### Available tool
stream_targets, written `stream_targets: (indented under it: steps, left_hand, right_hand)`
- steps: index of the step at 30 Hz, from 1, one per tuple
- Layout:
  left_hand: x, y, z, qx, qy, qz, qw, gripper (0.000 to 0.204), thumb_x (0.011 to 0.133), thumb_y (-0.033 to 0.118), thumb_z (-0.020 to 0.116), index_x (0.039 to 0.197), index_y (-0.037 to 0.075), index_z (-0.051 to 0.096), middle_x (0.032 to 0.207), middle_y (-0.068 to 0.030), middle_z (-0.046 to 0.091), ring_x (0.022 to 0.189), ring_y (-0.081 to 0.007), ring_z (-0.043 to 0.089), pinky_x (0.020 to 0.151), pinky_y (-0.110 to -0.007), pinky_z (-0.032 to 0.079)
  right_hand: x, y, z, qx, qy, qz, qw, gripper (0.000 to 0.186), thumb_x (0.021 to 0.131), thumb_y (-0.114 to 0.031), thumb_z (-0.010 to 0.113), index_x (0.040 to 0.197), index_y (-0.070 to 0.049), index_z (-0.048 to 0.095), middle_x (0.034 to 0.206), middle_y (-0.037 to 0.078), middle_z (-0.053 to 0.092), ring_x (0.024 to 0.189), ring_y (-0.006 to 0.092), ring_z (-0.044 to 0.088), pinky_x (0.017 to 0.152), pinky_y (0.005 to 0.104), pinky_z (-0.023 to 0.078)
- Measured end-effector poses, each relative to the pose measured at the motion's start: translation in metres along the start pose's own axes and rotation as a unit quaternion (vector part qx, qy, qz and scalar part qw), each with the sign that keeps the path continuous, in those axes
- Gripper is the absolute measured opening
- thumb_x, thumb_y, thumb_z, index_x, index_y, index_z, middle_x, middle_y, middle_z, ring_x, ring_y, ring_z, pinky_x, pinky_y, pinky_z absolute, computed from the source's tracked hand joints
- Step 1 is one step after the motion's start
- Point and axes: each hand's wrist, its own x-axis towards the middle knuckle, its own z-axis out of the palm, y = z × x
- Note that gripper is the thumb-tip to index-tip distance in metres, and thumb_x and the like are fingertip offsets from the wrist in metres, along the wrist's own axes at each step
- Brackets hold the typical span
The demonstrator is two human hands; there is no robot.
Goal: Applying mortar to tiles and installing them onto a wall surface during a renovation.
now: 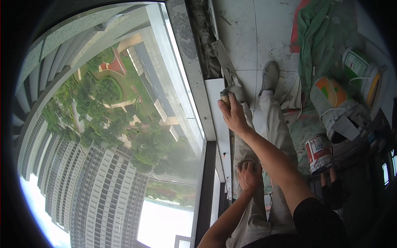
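Note:
My right hand is closed round the handle of a trowel, whose long, stained metal blade points away from me. The blade lies along the right side of a channel of grey mortar beside the window frame. Just below the blade, a smooth white sill slab begins and runs back toward me, to the left of my right hand. My left hand rests on my bent knee, its fingers draped over the trouser leg, and I see nothing held in it.
A window on the left looks down on trees and tall buildings. At right lie a green cloth, a white-and-green bucket, an orange-labelled bucket and a red-and-white can. Fingers show below the can; whose is unclear.

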Motion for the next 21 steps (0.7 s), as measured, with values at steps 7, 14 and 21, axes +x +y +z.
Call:
stream_targets:
  steps: [7, 14, 21]
  left_hand:
    - [0.001, 0.007, -0.017, 0.016, 0.014, -0.002, 1.0, 0.031, 0.095, 0.039, 0.078, 0.11, 0.012, 0.079, 0.124, -0.0129, 0.076, 0.134, -0.0421, 0.058, 0.109, -0.054, 0.052]
    - [0.003, 0.034, -0.06, 0.039, 0.001, 0.012, 0.999, 0.037, 0.1, 0.043, 0.073, 0.117, 0.011, 0.08, 0.131, -0.0133, 0.077, 0.138, -0.0392, 0.06, 0.113, -0.051, 0.05]
    - [-0.006, 0.109, -0.071, 0.063, -0.046, 0.031, 0.996, 0.042, 0.1, 0.047, 0.07, 0.123, 0.013, 0.079, 0.127, -0.0166, 0.079, 0.122, -0.0411, 0.072, 0.103, -0.053, 0.055]
  right_hand:
    - [-0.022, -0.03, -0.139, -0.06, 0.016, -0.005, 0.998, 0.037, 0.115, -0.036, 0.063, 0.115, 0.0, 0.054, 0.078, 0.021, 0.062, 0.07, 0.0497, 0.065, 0.061, 0.0535, 0.048]
    - [-0.094, -0.027, -0.248, -0.085, 0.027, 0.073, 0.993, 0.044, 0.116, -0.038, 0.058, 0.123, 0.005, 0.059, 0.068, 0.018, 0.058, 0.061, 0.0453, 0.06, 0.057, 0.0495, 0.046]
    - [-0.196, -0.101, -0.319, 0.01, 0.094, 0.148, 0.985, 0.032, 0.119, -0.033, 0.051, 0.132, -0.006, 0.06, 0.062, 0.003, 0.05, 0.048, 0.0145, 0.05, 0.047, 0.0383, 0.038]
